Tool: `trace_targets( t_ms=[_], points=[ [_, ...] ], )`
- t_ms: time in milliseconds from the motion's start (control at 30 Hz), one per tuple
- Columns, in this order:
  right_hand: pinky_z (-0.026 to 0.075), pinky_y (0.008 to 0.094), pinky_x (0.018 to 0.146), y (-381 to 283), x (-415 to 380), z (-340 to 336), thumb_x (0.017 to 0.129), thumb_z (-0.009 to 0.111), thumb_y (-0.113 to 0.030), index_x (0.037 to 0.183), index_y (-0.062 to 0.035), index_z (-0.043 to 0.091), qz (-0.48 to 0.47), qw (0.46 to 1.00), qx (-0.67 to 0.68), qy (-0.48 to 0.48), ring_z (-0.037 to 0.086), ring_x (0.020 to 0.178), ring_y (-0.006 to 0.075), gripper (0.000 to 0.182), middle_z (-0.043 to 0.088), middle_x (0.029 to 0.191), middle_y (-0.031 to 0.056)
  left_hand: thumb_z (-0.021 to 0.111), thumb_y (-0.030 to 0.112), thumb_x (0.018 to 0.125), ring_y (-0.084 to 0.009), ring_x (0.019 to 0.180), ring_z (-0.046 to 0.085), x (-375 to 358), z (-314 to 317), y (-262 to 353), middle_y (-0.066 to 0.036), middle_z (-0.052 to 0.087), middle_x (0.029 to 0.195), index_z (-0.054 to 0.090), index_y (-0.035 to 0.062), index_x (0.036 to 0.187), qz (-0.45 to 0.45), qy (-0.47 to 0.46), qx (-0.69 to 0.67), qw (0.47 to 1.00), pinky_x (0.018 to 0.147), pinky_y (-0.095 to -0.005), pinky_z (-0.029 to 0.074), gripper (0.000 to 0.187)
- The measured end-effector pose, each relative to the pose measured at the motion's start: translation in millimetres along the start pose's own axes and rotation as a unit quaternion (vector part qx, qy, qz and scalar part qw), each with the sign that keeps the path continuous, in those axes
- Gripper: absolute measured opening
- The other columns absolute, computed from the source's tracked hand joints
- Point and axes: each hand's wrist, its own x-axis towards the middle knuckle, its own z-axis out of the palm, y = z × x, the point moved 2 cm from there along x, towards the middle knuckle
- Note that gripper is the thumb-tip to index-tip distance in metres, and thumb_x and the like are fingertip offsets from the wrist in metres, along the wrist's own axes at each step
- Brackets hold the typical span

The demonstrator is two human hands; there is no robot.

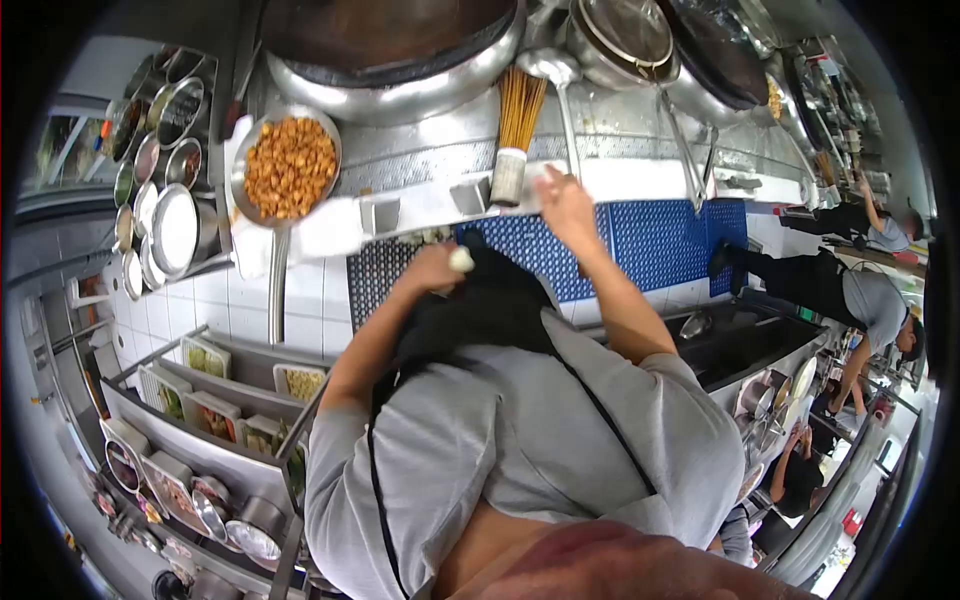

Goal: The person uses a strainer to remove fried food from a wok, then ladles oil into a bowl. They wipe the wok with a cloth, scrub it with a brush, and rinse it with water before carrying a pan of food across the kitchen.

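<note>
At my waist, in front of the black apron [460, 325], my left hand [430, 270] is closed around a small whitish thing [461, 260], whose kind I cannot make out. My right hand [567, 210] reaches to the front edge of the stove, its fingers smeared by motion. A pale blur beside those fingers is too indistinct to name. Just left of this hand lies a bamboo wok brush [519, 115] with a wrapped handle. A steel ladle [562, 85] rests beyond the fingers, its handle pointing toward me.
A long-handled pan of browned diced food [290, 168] sits left on the stove. Behind are a large wok [390, 95] and stacked strainers [625, 40]. Blue perforated mats [650, 240] cover the floor. Food bins [205, 357] stand at left; co-workers [870, 295] work at right.
</note>
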Motion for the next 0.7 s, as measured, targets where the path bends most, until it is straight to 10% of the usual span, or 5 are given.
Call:
trace_targets(
  t_ms=[133, 233, 300, 567, 700],
  points=[
    [0.043, 0.0435, 0.1, -51.5, 30.5, 15.3, 0.076, 0.072, -0.05, 0.149, -0.0015, 0.025, 0.095, 0.986, 0.118, -0.069, 0.054, 0.115, 0.0455, 0.099, 0.049, 0.127, 0.0341, 0.075, 0.03, 0.064, -0.0374, 0.096, 0.062, 97.6, 70.7, 4.7, -0.021, 0.065, 0.103, 0.067, 0.0059, 0.099, 0.21, -0.007, 0.103, 0.972, 0.086, -0.0438, 0.051, 0.043],
    [0.038, 0.0413, 0.106, -38.3, 43.4, 26.0, 0.075, 0.076, -0.037, 0.151, 0.0004, 0.015, 0.08, 0.982, 0.157, -0.074, 0.048, 0.124, 0.0437, 0.104, 0.047, 0.133, 0.0313, 0.066, 0.02, 0.071, -0.0305, 0.107, 0.061, 120.3, 42.4, 61.3, -0.019, 0.064, 0.111, 0.058, 0.0071, 0.118, 0.036, -0.186, -0.035, 0.981, 0.093, -0.042, 0.049, 0.05],
    [0.045, 0.0384, 0.098, -2.7, 46.5, 41.7, 0.075, 0.074, -0.029, 0.151, -0.001, 0.015, 0.004, 0.973, 0.228, -0.038, 0.056, 0.115, 0.0417, 0.1, 0.045, 0.137, 0.0304, 0.066, 0.019, 0.071, -0.0305, 0.106, 0.061, 143.9, 58.8, 63.5, -0.019, 0.064, 0.109, 0.058, 0.0071, 0.117, 0.05, -0.172, -0.011, 0.984, 0.092, -0.042, 0.049, 0.049],
    [0.056, 0.0381, 0.051, 25.0, 16.0, -60.9, 0.077, 0.064, -0.02, 0.146, -0.0044, 0.031, 0.226, 0.643, 0.69, -0.246, 0.065, 0.07, 0.0278, 0.077, 0.062, 0.101, 0.0241, 0.065, 0.018, 0.07, -0.0304, 0.101, 0.063, 203.7, 91.3, 54.5, -0.018, 0.065, 0.102, 0.06, 0.0071, 0.114, 0.042, -0.135, -0.012, 0.99, 0.088, -0.0419, 0.05, 0.046],
    [0.058, 0.04, 0.048, 20.1, 20.5, -101.3, 0.081, 0.068, -0.022, 0.138, -0.0001, 0.035, 0.096, 0.63, 0.736, -0.227, 0.066, 0.071, 0.0311, 0.069, 0.059, 0.104, 0.0286, 0.065, 0.017, 0.069, -0.0303, 0.098, 0.063, 208.2, 97.6, 47.5, -0.017, 0.066, 0.099, 0.061, 0.0071, 0.113, 0.034, -0.127, -0.019, 0.991, 0.086, -0.0418, 0.051, 0.045]
  ],
)
